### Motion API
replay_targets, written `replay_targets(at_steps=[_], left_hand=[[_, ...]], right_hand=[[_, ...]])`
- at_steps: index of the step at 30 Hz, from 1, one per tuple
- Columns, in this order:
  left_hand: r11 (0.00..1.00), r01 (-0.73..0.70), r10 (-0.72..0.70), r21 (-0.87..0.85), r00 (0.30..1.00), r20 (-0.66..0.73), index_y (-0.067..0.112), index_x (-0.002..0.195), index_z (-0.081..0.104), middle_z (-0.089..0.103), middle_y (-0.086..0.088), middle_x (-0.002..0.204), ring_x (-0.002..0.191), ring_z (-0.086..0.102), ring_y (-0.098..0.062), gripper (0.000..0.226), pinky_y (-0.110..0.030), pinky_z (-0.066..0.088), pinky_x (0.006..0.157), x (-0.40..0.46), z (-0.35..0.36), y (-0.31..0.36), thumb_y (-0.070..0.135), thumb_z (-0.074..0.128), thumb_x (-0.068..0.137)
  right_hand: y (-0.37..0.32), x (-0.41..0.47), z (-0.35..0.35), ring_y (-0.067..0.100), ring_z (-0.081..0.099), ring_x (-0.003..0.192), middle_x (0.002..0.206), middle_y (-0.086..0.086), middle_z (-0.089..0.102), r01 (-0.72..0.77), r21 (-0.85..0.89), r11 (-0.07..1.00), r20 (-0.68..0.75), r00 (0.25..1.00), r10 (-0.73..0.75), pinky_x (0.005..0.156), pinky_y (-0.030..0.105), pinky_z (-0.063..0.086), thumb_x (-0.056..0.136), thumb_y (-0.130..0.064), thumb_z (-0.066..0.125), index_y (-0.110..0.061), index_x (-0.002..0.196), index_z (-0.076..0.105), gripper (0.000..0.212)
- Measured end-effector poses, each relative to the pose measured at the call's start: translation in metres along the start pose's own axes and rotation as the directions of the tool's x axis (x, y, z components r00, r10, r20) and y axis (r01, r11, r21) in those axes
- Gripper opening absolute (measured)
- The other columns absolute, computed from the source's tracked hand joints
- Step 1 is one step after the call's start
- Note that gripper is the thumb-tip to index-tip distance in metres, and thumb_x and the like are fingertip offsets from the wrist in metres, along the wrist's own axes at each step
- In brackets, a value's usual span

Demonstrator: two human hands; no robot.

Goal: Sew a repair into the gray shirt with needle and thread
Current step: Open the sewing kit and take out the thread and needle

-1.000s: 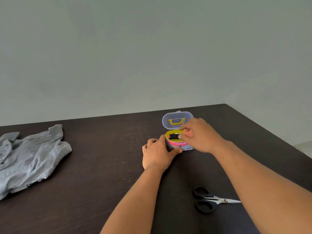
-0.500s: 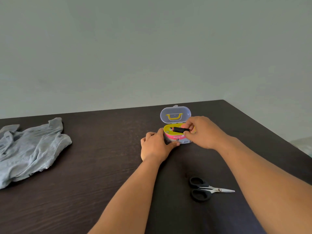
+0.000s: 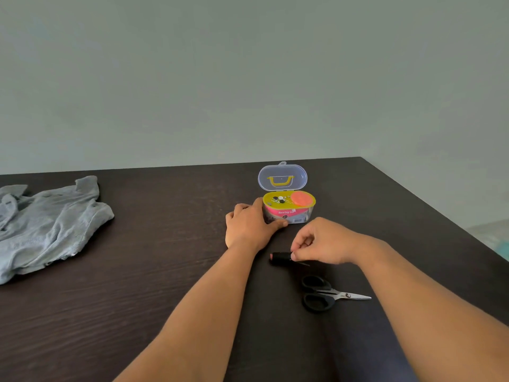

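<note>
Hands | left hand grip curled round sewing kit | right hand grip pinching black spool

Black-handled scissors are lying closed on my dark wooden table, blades pointing to my right. The table is running back to a plain gray-green wall. Past its right edge, a pale bit of floor is showing, blurred.
</note>
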State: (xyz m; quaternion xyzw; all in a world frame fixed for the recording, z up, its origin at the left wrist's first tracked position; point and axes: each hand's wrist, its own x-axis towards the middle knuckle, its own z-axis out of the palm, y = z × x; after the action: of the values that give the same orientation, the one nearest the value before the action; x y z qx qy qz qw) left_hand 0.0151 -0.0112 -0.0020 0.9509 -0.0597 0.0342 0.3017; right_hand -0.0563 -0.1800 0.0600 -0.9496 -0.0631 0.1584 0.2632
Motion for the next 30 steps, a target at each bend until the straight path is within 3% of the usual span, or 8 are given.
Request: replay_targets(at_steps=[6,10,15,20,26,30], left_hand=[[1.0,-0.001,0.001,0.001,1.0,0.0,0.037,0.134,0.047,0.057,-0.005,0.136,0.14,0.04,-0.025,0.07,-0.044,0.033,0.113,0.004,0.005,-0.004,0.076,0.063,0.078],[1.0,0.004,-0.004,-0.019,1.0,-0.003,0.04,0.131,0.048,0.057,-0.005,0.134,0.138,0.041,-0.026,0.069,-0.042,0.033,0.111,0.007,0.01,-0.007,0.078,0.063,0.076],[1.0,0.004,-0.004,-0.006,1.0,0.001,0.041,0.129,0.047,0.058,-0.002,0.134,0.139,0.041,-0.025,0.069,-0.043,0.033,0.111,0.011,0.013,-0.009,0.08,0.062,0.075],[1.0,-0.005,0.005,0.0,1.0,-0.007,0.041,0.13,0.047,0.058,-0.001,0.135,0.14,0.04,-0.024,0.068,-0.044,0.032,0.112,0.011,0.012,-0.009,0.08,0.062,0.076],[1.0,-0.019,0.019,0.0,1.0,-0.01,0.041,0.131,0.046,0.059,0.002,0.136,0.142,0.037,-0.022,0.067,-0.044,0.03,0.114,0.01,0.012,-0.008,0.078,0.062,0.077],[1.0,-0.019,0.019,0.002,1.0,-0.009,0.04,0.131,0.047,0.06,0.002,0.135,0.142,0.037,-0.021,0.067,-0.044,0.03,0.114,0.009,0.011,-0.007,0.078,0.061,0.077]], right_hand=[[-0.001,0.001,-0.002,-0.011,0.056,0.055,0.058,-0.022,0.065,-0.015,0.003,1.0,0.033,0.999,0.015,0.063,0.016,0.041,0.081,-0.029,0.078,-0.031,0.075,0.077,0.006],[-0.004,0.009,-0.017,-0.002,0.055,0.055,0.057,-0.016,0.061,0.0,-0.028,1.0,-0.245,0.969,-0.006,0.059,0.017,0.039,0.081,-0.03,0.075,-0.027,0.069,0.072,0.013],[-0.008,0.036,-0.035,0.013,0.062,0.079,0.081,-0.01,0.061,-0.031,-0.04,0.999,-0.491,0.871,0.007,0.07,0.028,0.049,0.086,-0.03,0.067,-0.024,0.088,0.065,0.006],[-0.01,0.061,-0.033,0.025,0.062,0.084,0.088,0.006,0.065,-0.171,-0.105,0.98,-0.499,0.861,0.097,0.072,0.037,0.052,0.082,-0.034,0.066,-0.01,0.087,0.068,0.024],[-0.007,0.068,-0.032,0.027,0.064,0.098,0.105,0.009,0.07,-0.201,-0.133,0.971,-0.5,0.859,0.11,0.087,0.042,0.055,0.089,-0.033,0.063,-0.01,0.102,0.072,0.028],[-0.008,0.068,-0.032,0.026,0.061,0.105,0.11,0.008,0.068,-0.197,-0.119,0.973,-0.502,0.857,0.112,0.089,0.042,0.054,0.088,-0.032,0.063,-0.012,0.106,0.071,0.028]])
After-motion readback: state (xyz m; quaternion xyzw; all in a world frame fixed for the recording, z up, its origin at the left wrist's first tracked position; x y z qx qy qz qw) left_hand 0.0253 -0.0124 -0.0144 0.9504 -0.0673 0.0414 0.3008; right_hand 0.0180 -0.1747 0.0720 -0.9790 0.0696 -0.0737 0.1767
